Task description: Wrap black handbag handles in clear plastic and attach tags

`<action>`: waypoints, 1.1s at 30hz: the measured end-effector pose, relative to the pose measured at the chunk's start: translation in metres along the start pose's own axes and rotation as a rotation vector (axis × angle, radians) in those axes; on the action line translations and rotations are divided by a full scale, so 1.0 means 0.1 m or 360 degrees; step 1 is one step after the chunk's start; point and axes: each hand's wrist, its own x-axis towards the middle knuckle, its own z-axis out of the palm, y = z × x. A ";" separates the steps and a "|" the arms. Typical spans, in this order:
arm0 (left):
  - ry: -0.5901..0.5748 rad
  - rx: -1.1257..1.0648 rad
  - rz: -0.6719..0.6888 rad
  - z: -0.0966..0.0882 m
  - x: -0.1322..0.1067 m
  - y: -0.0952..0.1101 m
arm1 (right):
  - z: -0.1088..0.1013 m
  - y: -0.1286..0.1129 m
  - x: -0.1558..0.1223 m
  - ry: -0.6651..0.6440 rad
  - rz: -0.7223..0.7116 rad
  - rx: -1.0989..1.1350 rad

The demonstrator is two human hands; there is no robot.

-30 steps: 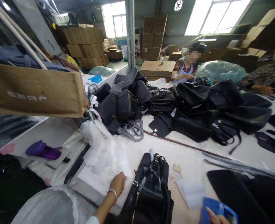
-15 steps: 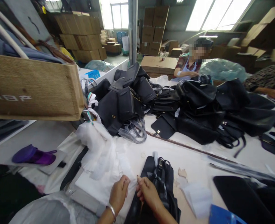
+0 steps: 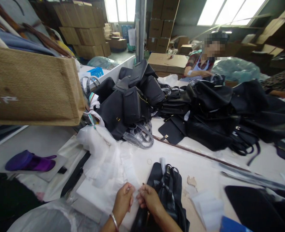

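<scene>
My left hand [image 3: 123,198], with a silver bangle at the wrist, is closed in a pinch over the edge of thin white sheets. Close beside it my right hand [image 3: 148,199] also pinches, fingertips facing the left ones. Anything between the fingers is too small to make out. Under and beyond my right hand lies a black backpack [image 3: 171,187] with its straps on top, partly hidden by the forearm. A heap of thin white plastic bags [image 3: 101,158] spreads to the left of my hands.
Black bags [image 3: 135,106] are piled across the table [image 3: 195,158]. A jute bag [image 3: 33,87] juts in at upper left, above a purple pouch [image 3: 31,161]. Crumpled white paper [image 3: 208,207] lies at right. A co-worker [image 3: 200,66] handles a bag across the table.
My right hand has moved slightly left, so the fingertips of both hands are closer together. The camera has shifted a little; the backpack stays in place.
</scene>
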 end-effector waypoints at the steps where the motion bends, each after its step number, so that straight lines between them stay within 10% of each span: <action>1: 0.0011 0.0013 0.0012 0.01 -0.02 0.02 | -0.02 -0.01 -0.01 0.0019 -0.0014 0.0007; 10: 0.0132 0.0532 0.0412 0.11 -0.25 0.14 | 0.03 -0.03 -0.16 0.0138 0.0031 0.0162; 16: 0.0207 -0.0231 0.0005 0.07 -0.22 0.13 | -0.07 0.08 -0.20 0.0174 -0.0057 0.0094; 22: -0.0380 -0.0746 -0.0284 0.11 -0.23 0.30 | -0.05 0.19 -0.35 0.0080 -0.0036 0.0060; 29: -0.0198 -0.0828 -0.0362 0.05 -0.56 0.04 | 0.01 0.44 -0.58 -0.0118 0.0059 -0.0164; 33: 0.0209 -0.0607 -0.0631 -0.21 -0.75 -0.33 | 0.01 0.47 -0.80 -0.0181 -0.0087 -0.0671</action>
